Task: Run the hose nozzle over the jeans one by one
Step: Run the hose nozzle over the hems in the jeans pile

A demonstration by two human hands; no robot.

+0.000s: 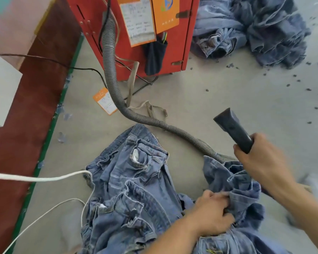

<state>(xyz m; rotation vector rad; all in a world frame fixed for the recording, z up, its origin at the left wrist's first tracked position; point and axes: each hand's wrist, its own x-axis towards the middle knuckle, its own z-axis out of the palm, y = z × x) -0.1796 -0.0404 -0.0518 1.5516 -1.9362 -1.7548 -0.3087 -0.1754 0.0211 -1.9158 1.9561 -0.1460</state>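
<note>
My right hand (262, 160) has its fingers wrapped round the dark hose nozzle (232, 129), holding it up off the floor (228, 88), its flat mouth pointing away from me. My left hand (212, 213) bunches its fingers into a fold of the jeans (136, 189) heaped on the floor before me. The grey ribbed hose (110, 70) runs back to the red machine (173, 43). More jeans lie in a pile (255, 28) beside it.

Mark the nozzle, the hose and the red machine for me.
nozzle (231, 129), head view, on its dark flared body.
hose (108, 57), head view, on its ribbed upper stretch.
red machine (174, 44), head view, on its front panel.
</note>
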